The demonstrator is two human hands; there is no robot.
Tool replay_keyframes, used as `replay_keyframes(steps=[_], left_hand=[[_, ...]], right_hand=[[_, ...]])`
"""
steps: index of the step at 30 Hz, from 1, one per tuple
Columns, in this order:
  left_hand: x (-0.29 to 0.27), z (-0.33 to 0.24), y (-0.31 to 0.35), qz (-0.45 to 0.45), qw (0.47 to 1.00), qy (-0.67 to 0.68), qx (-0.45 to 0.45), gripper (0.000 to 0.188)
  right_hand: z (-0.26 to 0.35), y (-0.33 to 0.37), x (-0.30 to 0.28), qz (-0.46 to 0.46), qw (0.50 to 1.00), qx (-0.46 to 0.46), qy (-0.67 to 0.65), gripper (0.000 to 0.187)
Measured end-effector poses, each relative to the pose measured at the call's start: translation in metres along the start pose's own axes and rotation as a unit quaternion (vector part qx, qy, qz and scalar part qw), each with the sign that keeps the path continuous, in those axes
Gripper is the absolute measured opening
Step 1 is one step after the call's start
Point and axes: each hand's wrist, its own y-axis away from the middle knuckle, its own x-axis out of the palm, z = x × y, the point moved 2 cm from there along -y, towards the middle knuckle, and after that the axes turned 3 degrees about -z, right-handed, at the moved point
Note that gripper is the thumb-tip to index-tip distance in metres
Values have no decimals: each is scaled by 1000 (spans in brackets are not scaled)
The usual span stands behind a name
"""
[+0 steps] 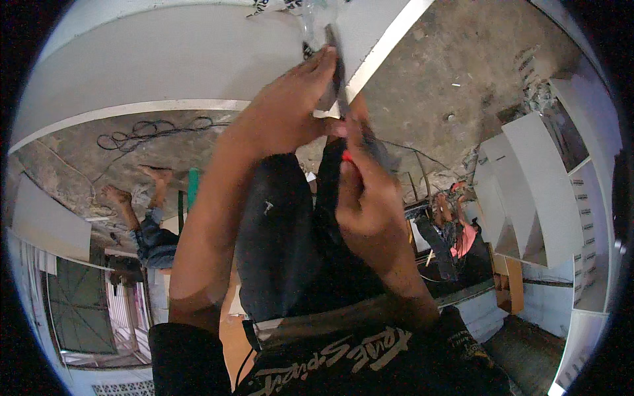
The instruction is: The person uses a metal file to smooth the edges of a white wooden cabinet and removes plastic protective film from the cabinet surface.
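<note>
A light grey board [178, 66] with a pale edge lies in front of me, its corner between my hands. A long, flat, dark metal file [339, 76] is against the edge at that corner. My right hand [371, 198] is wrapped round its handle end, where a bit of red shows. My left hand [281, 109] lies along the board's corner, its fingers pressed together on the far part of the file. The fingertips of the right hand are partly blurred. Beside the file's tip lies clear plastic wrap [320, 16].
On the concrete floor [456, 66] lies a coiled dark cable [155, 132]. One person's bare feet and legs [148, 218] are at the left; another person in pink [464, 239] is at the right. Grey cabinet panels [528, 191] stand at the right.
</note>
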Motion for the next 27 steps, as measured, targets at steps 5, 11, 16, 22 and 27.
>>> replay_keyframes(steps=[5, 11, 16, 22, 27], left_hand=[[-8, -1, -3, 12, 999, 13, -29, 101], [-9, 3, -3, 14, 996, -87, -17, 90], [0, -43, 15, -83, 989, -19, -121, 70], [60, -74, 6, -238, 953, 24, -187, 65], [84, -104, -32, -430, 888, 36, -161, 59]], right_hand=[[6, -6, -3, 13, 999, 36, 1, 45], [-16, -19, 9, 11, 999, -30, 7, 52], [-12, 2, -29, 49, 998, 17, -47, 57], [-2, 17, -78, -57, 994, 53, -72, 64], [8, 6, -86, -187, 969, 26, -162, 67]])
